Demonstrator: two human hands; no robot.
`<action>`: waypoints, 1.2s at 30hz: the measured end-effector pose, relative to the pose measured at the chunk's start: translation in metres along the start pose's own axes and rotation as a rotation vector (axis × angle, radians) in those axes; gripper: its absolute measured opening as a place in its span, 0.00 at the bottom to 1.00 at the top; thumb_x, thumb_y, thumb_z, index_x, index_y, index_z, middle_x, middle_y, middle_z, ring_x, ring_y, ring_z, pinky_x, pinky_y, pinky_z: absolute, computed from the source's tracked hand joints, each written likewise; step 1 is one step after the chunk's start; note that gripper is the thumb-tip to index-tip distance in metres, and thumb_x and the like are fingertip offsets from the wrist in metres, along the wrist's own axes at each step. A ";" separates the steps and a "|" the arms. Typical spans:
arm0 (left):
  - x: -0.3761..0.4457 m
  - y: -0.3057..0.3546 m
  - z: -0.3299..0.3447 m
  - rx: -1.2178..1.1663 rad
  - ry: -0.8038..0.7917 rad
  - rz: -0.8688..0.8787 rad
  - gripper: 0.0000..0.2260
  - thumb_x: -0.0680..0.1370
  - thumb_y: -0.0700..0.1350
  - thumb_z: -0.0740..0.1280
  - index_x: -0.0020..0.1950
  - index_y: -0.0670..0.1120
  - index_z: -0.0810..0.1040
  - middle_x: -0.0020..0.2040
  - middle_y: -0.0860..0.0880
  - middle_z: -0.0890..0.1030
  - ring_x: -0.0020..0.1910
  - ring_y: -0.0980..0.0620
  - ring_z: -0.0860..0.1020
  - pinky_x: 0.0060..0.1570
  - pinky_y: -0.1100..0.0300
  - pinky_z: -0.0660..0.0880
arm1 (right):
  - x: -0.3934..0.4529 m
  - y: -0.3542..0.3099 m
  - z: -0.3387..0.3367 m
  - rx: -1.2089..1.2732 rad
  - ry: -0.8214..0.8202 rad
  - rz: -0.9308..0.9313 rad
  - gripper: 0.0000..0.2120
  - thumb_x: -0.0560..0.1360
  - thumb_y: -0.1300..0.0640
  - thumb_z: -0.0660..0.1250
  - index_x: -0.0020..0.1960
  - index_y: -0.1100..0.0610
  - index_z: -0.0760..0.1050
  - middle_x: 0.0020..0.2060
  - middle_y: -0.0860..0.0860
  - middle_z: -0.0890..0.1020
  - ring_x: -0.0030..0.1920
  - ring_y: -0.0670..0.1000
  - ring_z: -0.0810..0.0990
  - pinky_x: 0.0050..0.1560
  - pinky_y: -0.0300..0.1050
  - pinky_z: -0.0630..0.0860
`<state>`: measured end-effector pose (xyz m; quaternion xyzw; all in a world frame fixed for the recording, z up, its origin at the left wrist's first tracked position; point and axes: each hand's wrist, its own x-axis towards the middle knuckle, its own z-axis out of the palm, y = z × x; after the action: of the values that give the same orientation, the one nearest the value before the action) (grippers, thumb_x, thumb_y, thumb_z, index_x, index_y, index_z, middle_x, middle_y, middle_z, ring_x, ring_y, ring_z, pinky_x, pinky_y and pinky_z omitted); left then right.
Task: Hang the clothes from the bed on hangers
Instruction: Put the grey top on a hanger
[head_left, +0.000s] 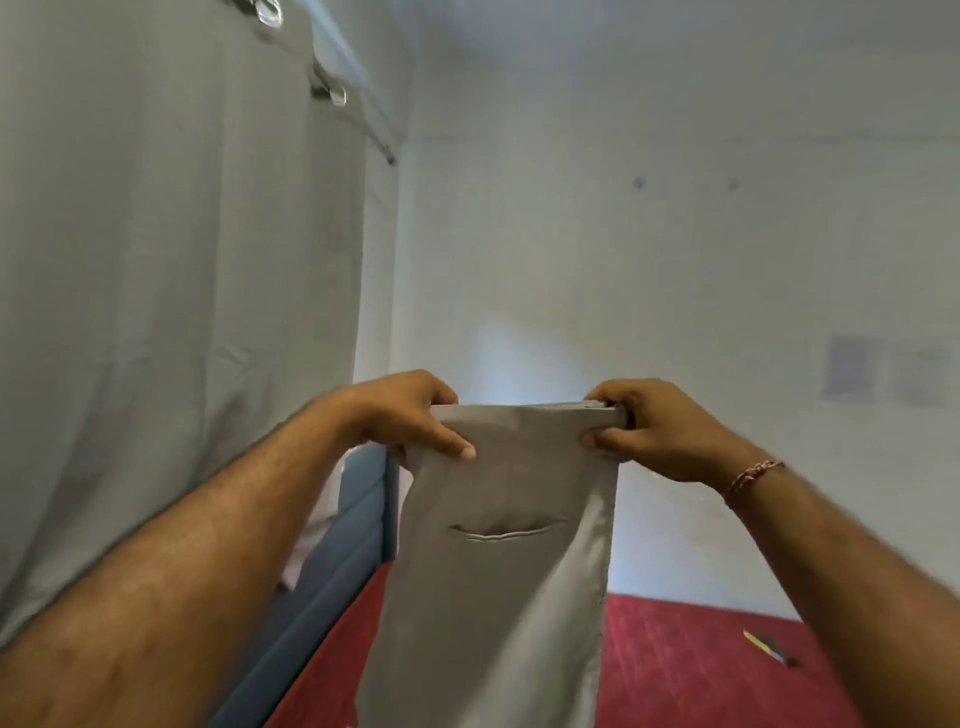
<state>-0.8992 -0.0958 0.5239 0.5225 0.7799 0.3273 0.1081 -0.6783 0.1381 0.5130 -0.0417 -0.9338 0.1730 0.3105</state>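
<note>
while both hands are raised in front of the person, a pair of grey trousers (498, 561) hangs between them, held up by the waistband above the bed (691, 670). the left hand (405, 415) grips the waistband's left end, its fingers curled over the top edge and its thumb pressed flat on the near face of the cloth. the right hand (644, 426) grips the right end in the same way, fingers hooked over the top and thumb pinching from the near side. a red and white thread bracelet (753, 475) circles the right wrist. the trousers are folded narrow, with 1 slit pocket (506, 530) facing the camera below the waistband, and the cloth drops straight down out of the bottom of the view. the bed is covered in a dark red spread, and a small dark object with a yellow tip (769, 647) lies on it to the right, too blurred to identify. a blue headboard or padded panel (337, 545) stands at the bed's left side. a grey curtain (171, 270) with metal eyelets hangs on the left, and a pale wall (675, 234) fills the background, with 2 faint squares on it at the right.
</note>
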 end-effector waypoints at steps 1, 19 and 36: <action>0.001 0.014 -0.013 -0.073 0.064 0.032 0.20 0.69 0.48 0.84 0.53 0.39 0.83 0.48 0.38 0.85 0.48 0.41 0.86 0.39 0.51 0.83 | 0.009 -0.004 -0.016 0.021 0.055 0.002 0.06 0.75 0.59 0.74 0.48 0.49 0.82 0.41 0.46 0.84 0.42 0.46 0.83 0.42 0.49 0.83; -0.066 0.203 -0.119 -0.844 0.458 0.800 0.21 0.67 0.39 0.75 0.61 0.38 0.83 0.54 0.36 0.85 0.46 0.43 0.85 0.45 0.52 0.84 | 0.025 -0.160 -0.206 0.810 0.488 -0.068 0.32 0.57 0.54 0.79 0.58 0.67 0.82 0.49 0.65 0.85 0.44 0.61 0.84 0.55 0.61 0.81; 0.112 0.098 -0.037 -0.389 0.088 0.125 0.10 0.75 0.39 0.76 0.54 0.42 0.82 0.43 0.45 0.82 0.37 0.50 0.79 0.27 0.60 0.72 | 0.062 0.027 -0.141 0.351 0.006 0.565 0.05 0.79 0.60 0.71 0.51 0.62 0.79 0.44 0.59 0.81 0.30 0.53 0.81 0.22 0.38 0.71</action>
<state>-0.8933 0.0123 0.6326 0.5243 0.6722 0.5000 0.1524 -0.6453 0.2170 0.6442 -0.2455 -0.8402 0.4105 0.2554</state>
